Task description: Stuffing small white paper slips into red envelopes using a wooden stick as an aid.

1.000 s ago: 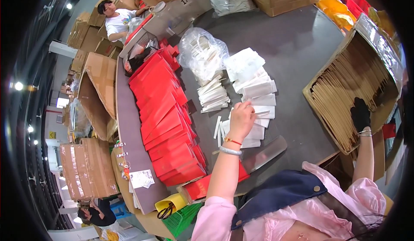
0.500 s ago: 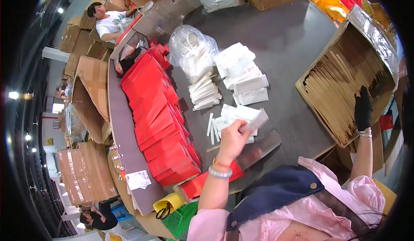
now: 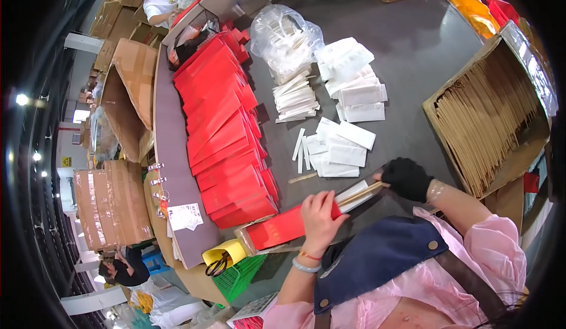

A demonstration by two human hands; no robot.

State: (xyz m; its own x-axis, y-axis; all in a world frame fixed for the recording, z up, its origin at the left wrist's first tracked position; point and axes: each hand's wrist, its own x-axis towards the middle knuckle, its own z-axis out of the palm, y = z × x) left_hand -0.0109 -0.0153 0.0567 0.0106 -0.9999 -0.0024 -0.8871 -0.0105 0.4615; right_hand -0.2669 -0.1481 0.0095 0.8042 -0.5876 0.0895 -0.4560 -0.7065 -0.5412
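My bare left hand is closed round the mouth end of a long red paper sleeve at the table's near edge. From that mouth sticks out a white packet, and slender tan sticks lie along it. Their outer ends are pinched in the fingertips of my right hand, which wears a black fingerless glove. How deep the sticks reach into the sleeve is hidden by my left hand. Just beyond my hands lies a loose pile of white packets, with a few narrow white strips beside it.
Overlapping red sleeves fill the table's left side. Farther back are white bundles, more packets and a clear bag. An open carton of brown sticks stands right. Scissors sit in a yellow holder. Another person is at far left.
My right hand has come out of the carton with tan sticks to the sleeve's mouth. My left hand has lowered from above the packets onto the sleeve; its white packet is now at the mouth.
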